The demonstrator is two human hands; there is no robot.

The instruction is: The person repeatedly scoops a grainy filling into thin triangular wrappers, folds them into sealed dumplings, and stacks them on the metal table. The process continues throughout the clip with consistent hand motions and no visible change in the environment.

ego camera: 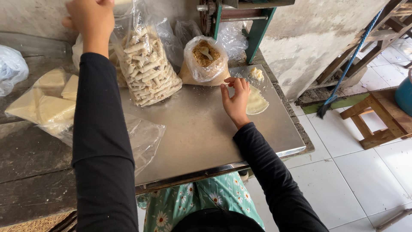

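Lying just beside the right hand (pixel 235 98): a pale wrapper (pixel 257 102).

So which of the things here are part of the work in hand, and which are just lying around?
In use: right hand on thin round wrapper; filling dab; bag of crumb filling with spoon; bag of finished rolls by left hand.

Lying about: broom; wooden stool; blue bucket.

White tiled floor (pixel 365 180); rough plaster wall (pixel 309 38); 1 wooden stool (pixel 377 120) at right; broom (pixel 330 101) leaned against wall; daylight.
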